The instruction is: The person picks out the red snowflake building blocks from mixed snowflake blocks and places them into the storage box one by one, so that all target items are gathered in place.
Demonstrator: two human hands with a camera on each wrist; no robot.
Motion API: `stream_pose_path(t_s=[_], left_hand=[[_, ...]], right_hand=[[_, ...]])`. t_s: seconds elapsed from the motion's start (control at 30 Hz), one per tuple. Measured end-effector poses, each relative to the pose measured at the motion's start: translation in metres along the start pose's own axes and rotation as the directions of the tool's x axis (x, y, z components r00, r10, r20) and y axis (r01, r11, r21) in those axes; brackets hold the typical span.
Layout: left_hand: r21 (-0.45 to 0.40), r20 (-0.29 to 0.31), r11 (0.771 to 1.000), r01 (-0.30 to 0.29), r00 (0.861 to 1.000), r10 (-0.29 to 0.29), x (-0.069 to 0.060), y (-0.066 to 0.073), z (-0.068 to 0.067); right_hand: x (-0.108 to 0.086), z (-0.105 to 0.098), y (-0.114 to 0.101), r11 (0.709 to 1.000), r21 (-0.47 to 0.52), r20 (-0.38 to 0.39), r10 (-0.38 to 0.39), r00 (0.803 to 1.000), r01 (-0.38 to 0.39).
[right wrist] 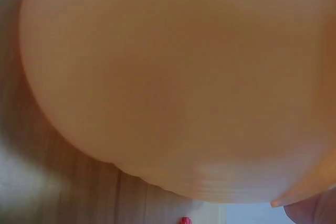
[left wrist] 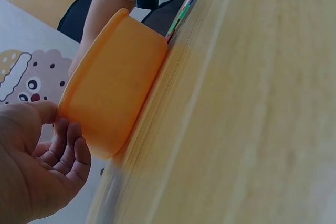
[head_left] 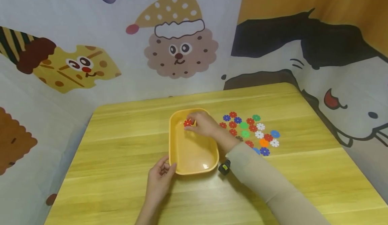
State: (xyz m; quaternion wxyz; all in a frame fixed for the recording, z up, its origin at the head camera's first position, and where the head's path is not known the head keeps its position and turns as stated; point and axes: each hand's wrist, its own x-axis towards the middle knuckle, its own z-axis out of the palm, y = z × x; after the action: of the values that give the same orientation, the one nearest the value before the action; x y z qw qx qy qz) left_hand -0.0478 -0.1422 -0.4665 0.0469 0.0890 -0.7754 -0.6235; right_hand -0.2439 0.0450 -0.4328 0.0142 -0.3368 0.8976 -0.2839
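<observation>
A yellow-orange plastic tray (head_left: 194, 166) lies on the table. My left hand (head_left: 159, 175) pinches its near left rim; in the left wrist view, the thumb of the left hand (left wrist: 37, 156) is at the rim and the fingers curl against the outer wall of the tray (left wrist: 113, 82). Over the tray's far part, my right hand (head_left: 203, 124) pinches a red notched plastic disc (head_left: 187, 123) between thumb and fingers. The tray wall (right wrist: 173, 93) fills most of the right wrist view, blurred, with a bit of the right hand (right wrist: 311, 211) at the lower right corner.
Several notched discs in red, blue, green, white and orange (head_left: 264, 142) lie scattered right of the tray, some partly hidden by the right forearm. A wooden-patterned table (head_left: 121, 144) carries everything. Behind it hangs a cartoon-printed cloth (head_left: 127, 66).
</observation>
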Motion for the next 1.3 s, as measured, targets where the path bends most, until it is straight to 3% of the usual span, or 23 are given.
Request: stream_pose_path(t_s=[0.33,0.53,0.8,1.1,1.3], left_hand=[[-0.016,0.004,1.0,-0.026,1.0,0.026,0.0,-0.002,0.0],[-0.013,0.016,0.999,-0.04,0.999,0.04,-0.001,-0.002,0.002],[-0.014,0.007,1.0,-0.027,1.0,0.027,-0.001,-0.002,0.003],[-0.026,0.002,1.0,-0.015,1.0,0.015,0.0,-0.002,0.004],[-0.052,-0.006,0.998,0.033,0.999,-0.033,-0.001,0.0,0.005]], right_hand=[[0.009,0.009,-0.008,0.999,-0.011,0.06,0.033,0.998,-0.032],[0.013,0.02,-0.007,0.992,-0.067,0.101,0.109,0.989,-0.103],[0.01,0.023,-0.005,0.984,0.012,0.15,0.173,0.973,-0.177],[0.007,0.017,-0.006,0.992,0.044,0.146,0.109,0.983,-0.116],[0.003,0.01,-0.008,0.995,0.052,0.098,0.079,0.992,-0.085]])
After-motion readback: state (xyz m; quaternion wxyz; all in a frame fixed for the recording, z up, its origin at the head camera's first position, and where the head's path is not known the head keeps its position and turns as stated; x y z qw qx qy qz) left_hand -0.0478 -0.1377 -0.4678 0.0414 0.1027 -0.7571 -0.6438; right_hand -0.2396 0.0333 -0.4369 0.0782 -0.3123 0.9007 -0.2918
